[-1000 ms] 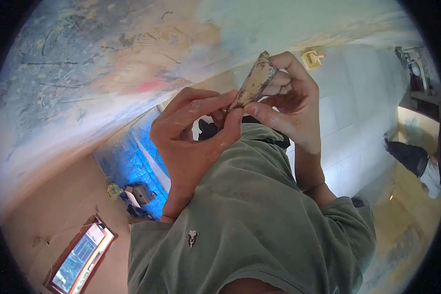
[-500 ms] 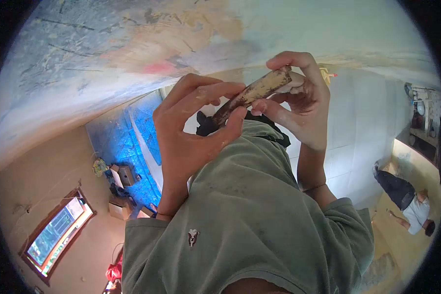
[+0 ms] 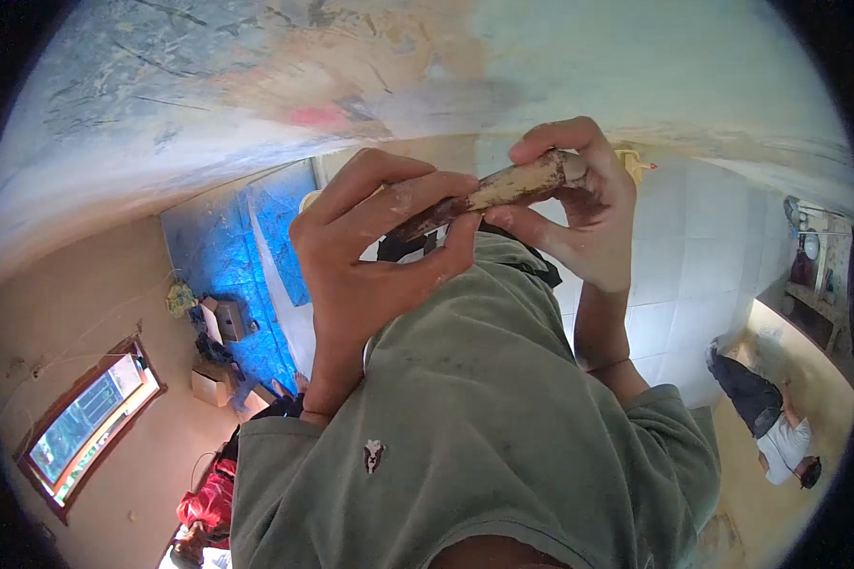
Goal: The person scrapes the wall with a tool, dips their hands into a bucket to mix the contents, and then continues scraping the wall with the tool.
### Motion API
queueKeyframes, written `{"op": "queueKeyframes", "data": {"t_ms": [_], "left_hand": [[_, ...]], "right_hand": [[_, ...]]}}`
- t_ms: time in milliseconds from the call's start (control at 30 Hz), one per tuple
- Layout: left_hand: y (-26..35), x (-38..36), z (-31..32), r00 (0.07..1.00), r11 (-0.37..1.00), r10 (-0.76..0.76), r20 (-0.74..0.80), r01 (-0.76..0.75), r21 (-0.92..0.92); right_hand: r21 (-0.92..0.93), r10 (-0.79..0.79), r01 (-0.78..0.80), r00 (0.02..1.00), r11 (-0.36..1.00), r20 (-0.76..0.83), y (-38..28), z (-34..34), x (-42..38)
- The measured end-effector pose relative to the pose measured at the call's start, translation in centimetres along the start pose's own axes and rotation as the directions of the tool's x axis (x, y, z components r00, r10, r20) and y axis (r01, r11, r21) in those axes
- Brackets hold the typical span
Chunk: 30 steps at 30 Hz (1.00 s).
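Note:
Both my hands are raised in front of my green shirt (image 3: 484,427) and hold a plaster-caked scraper (image 3: 503,190) between them. My left hand (image 3: 370,256) pinches its darker end with thumb and fingers. My right hand (image 3: 588,228) wraps the thicker, paler end. The tool lies almost level, slightly higher on the right. Just behind my hands is a stained, patchy plastered wall (image 3: 351,85).
Far below lie white floor tiles (image 3: 702,247) and a blue tarp (image 3: 228,256) with boxes (image 3: 223,318) on it. A small yellow object (image 3: 636,163) shows by my right hand. One person (image 3: 778,427) is at the right, another in red (image 3: 204,507) at the bottom left near a window (image 3: 85,417).
The scraper has turned from its broad face pointing up to lying edge-on and nearly level between my hands. The view has shifted, and the person at the right appears lower in the frame.

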State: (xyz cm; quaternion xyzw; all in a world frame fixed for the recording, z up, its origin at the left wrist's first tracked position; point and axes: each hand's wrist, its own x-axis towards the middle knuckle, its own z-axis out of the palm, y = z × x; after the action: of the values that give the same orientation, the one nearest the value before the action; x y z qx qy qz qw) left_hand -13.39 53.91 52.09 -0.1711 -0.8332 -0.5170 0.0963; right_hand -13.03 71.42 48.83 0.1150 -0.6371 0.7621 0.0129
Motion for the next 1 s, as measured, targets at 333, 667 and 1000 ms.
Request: {"op": "queueKeyframes", "data": {"t_ms": [333, 667, 1000], "left_hand": [[-0.4, 0.4, 0.5, 0.994, 0.994, 0.098, 0.036, -0.100, 0.053], [-0.7, 0.3, 1.1, 0.999, 0.999, 0.041, 0.009, -0.041, 0.026], [-1.5, -0.5, -0.9, 0.999, 0.998, 0.030, -0.018, -0.029, 0.063]], "right_hand": [[-0.244, -0.146, 0.148, 0.989, 0.958, 0.027, -0.5, -1.0, 0.1], [-0.303, -0.089, 0.110, 0.993, 0.947, 0.083, -0.8, -1.6, 0.0], [-0.290, -0.048, 0.088, 0.988, 0.953, 0.144, -0.2, 0.4, 1.2]]}}
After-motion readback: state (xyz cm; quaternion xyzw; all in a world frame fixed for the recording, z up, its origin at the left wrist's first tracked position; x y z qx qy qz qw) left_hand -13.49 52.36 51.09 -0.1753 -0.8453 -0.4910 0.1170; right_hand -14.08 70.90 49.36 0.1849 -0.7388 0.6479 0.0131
